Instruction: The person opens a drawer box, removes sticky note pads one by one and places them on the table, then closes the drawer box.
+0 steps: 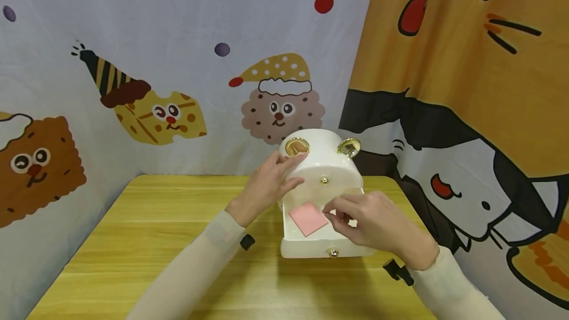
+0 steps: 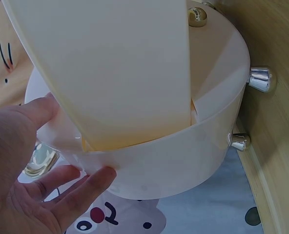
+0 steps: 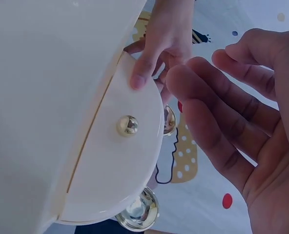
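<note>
Unclenched left grip (image 1: 266, 180) probably steadies the white box (image 1: 323, 161); empty right grip (image 1: 375, 221) hovers beside the pink note (image 1: 307, 219), near the drawer (image 1: 307, 249)'s left edge

Smooth, glossy, plastic-looking on the box (image 1: 317, 138) and drawer (image 1: 306, 249), right of centre. Mirror-bright and metallic on the ears (image 1: 348, 147) and drawer knob (image 1: 333, 253). Matt paper for the pink square (image 1: 308, 219), lower centre. Wood-grained with a faint sheen on the table (image 1: 169, 226), lower frame. Matt, lightly rippled cloth for the printed backdrop (image 1: 458, 48), upper frame.
</note>
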{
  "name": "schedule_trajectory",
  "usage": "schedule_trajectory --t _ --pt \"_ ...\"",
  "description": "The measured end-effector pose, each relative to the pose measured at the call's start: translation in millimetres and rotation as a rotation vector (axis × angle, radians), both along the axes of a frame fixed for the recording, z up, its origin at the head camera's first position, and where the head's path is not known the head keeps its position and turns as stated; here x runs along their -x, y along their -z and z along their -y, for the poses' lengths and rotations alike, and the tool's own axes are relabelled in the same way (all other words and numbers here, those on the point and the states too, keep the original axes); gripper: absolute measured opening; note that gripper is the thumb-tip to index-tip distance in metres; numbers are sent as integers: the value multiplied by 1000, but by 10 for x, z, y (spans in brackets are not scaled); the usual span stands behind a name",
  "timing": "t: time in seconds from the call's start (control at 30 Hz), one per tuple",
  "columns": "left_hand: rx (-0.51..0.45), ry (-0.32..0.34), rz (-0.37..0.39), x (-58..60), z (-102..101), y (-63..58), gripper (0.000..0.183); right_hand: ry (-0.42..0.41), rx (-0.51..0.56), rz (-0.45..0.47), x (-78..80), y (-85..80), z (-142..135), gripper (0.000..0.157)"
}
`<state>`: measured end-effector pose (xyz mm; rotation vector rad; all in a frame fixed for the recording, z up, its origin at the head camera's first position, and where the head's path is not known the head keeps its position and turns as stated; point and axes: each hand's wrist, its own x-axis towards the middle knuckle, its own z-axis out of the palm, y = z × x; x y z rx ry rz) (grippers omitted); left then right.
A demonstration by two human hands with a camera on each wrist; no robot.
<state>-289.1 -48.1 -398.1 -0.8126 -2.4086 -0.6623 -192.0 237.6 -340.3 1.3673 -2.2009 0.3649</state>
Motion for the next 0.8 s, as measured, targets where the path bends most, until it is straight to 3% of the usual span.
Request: schedule_trajectory --t 0.6,0.8 --pt "8 -3 26 -8 -3 -11 64 35 -101 68 259 -54 97 22" --pt "-14 18 -4 -15 -9 -4 63 39 -144 61 335 -66 135 20"
